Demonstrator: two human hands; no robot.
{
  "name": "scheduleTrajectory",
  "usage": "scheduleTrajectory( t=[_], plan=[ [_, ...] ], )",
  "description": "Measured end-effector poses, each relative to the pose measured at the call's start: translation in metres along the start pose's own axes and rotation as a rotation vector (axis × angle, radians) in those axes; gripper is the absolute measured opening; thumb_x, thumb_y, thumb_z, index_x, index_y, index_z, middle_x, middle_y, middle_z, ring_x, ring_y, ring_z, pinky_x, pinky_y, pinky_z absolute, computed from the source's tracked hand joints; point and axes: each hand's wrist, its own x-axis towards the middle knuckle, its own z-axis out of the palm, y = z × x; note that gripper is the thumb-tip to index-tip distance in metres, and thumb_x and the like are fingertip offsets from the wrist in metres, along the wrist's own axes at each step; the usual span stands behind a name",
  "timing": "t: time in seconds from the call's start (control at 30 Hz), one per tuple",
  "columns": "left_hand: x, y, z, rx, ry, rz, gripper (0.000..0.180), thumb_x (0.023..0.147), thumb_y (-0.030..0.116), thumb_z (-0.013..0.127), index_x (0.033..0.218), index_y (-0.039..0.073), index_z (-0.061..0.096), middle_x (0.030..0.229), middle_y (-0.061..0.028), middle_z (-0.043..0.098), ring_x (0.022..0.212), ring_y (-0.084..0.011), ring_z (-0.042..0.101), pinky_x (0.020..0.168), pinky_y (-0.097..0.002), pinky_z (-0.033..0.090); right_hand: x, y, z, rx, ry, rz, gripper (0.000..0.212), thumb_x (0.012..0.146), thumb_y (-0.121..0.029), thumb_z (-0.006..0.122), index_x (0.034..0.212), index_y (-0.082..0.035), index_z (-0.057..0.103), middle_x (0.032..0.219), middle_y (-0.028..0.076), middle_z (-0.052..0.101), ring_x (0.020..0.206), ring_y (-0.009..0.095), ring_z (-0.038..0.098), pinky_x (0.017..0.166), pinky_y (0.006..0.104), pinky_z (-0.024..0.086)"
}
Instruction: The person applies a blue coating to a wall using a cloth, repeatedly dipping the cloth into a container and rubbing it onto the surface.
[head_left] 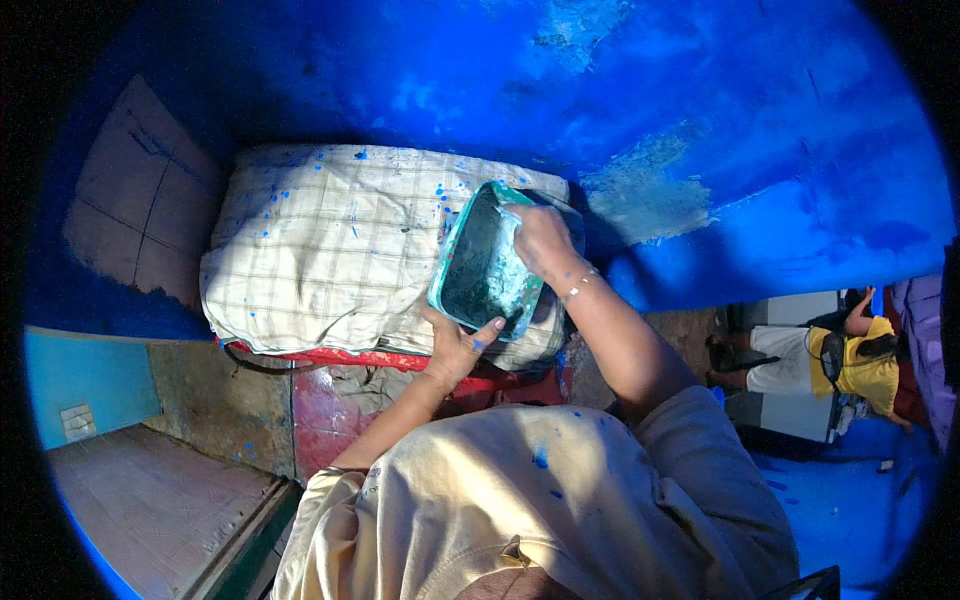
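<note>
A green rectangular plastic tub (468,255) rests tilted on the right part of a pale checked cloth (320,235). Whitish, wet-looking residue coats much of its inside. My left hand (455,348) grips the near rim, its thumb over the edge and the other fingers mostly hidden beneath. Over the tub's far right side, my right hand (545,240) reaches in with its fingers closed. Something whitish shows at those fingertips, but its kind cannot be made out.
Under the cloth, which bears blue paint spots, a red edge (400,358) shows. A blue wall (420,75) with bare, worn patches rises just beyond. To the right, a person in a yellow top (868,365) is farther off. Tiled floor (165,490) lies at lower left.
</note>
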Motion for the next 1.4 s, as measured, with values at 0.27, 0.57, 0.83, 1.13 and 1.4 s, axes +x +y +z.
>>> scheduleTrajectory(
  t=[0.27,0.57,0.83,1.13,1.4],
  plan=[
    [-0.001,0.0,0.002,0.041,0.012,-0.038,0.083,0.076,0.018,0.075,0.128,-0.002,0.012,0.128,-0.0164,0.038,0.116,-0.0218,0.039,0.102,-0.0332,0.03,-0.04,0.001,0.04,-0.019,-0.173,-0.008,0.044,0.067,0.004,0.053,0.108,-0.005,0.066,0.083,0.026,0.062,0.079,0.037,0.064,0.073,0.0411,0.051],
    [0.007,-0.014,-0.002,0.034,-0.056,-0.07,0.082,0.078,0.016,0.073,0.129,-0.001,0.011,0.129,-0.0144,0.038,0.117,-0.0219,0.039,0.103,-0.0333,0.029,-0.03,0.002,0.06,-0.188,-0.026,-0.09,0.01,0.067,0.001,0.054,0.073,0.001,0.062,0.071,0.025,0.06,0.072,0.042,0.061,0.068,0.0482,0.049],
    [0.01,-0.011,-0.001,0.009,0.008,0.003,0.103,0.069,0.025,0.082,0.13,-0.003,0.004,0.129,-0.0184,0.032,0.119,-0.0235,0.035,0.104,-0.0353,0.029,0.004,0.014,0.007,-0.105,0.015,-0.112,0.027,0.07,0.0,0.055,0.093,-0.005,0.069,0.089,0.02,0.065,0.08,0.036,0.064,0.065,0.0396,0.051],
    [0.006,-0.037,0.01,0.11,0.103,0.095,0.08,0.076,0.016,0.074,0.125,-0.001,0.014,0.128,-0.0157,0.04,0.115,-0.0218,0.042,0.102,-0.0342,0.032,-0.035,0.011,0.037,-0.085,-0.183,-0.077,0.035,0.067,0.002,0.055,0.099,-0.002,0.067,0.084,0.026,0.063,0.082,0.039,0.063,0.074,0.0435,0.051],
    [0.001,0.002,0.038,0.097,0.245,0.04,0.094,0.066,0.029,0.083,0.12,-0.006,0.014,0.123,-0.0212,0.039,0.114,-0.0251,0.041,0.101,-0.0349,0.033,-0.009,0.033,0.027,-0.245,-0.1,-0.204,0.011,0.065,-0.001,0.058,0.074,-0.001,0.063,0.073,0.025,0.061,0.076,0.041,0.062,0.069,0.0472,0.05]
  ],
)
